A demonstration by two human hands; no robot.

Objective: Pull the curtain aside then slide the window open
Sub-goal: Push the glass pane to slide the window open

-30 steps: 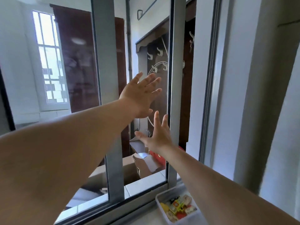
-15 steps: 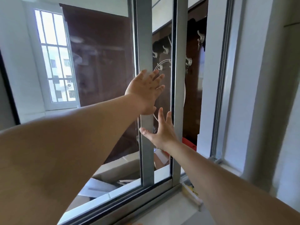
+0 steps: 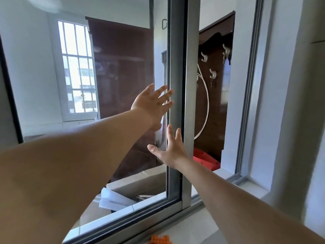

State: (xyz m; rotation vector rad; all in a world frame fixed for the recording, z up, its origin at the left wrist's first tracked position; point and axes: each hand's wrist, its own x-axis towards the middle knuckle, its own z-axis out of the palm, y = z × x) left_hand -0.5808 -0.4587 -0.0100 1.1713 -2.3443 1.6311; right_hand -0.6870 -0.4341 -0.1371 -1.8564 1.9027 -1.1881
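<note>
The sliding window sash (image 3: 123,173) has a grey metal stile (image 3: 190,103) standing right beside a second stile. To its right is an uncovered gap (image 3: 216,111) reaching to the jamb (image 3: 246,103). My left hand (image 3: 153,104) lies flat on the glass with fingers spread, fingertips near the stile. Below it, my right hand (image 3: 170,152) is also flat on the glass, fingers pointing up along the stile. Neither hand holds anything. A pale vertical band (image 3: 302,111) at the far right may be the curtain, drawn off the window; I cannot tell.
An orange toy brick (image 3: 161,240) lies on the white sill (image 3: 202,226) at the bottom. Through the gap I see a dark wooden panel with hooks (image 3: 212,74), a white cord and a red object (image 3: 205,159). Cardboard and papers (image 3: 114,199) lie beyond the glass.
The sash has slid left under both flat hands, so its stile now meets the other stile and the gap on the right is wider. The view has shifted right.
</note>
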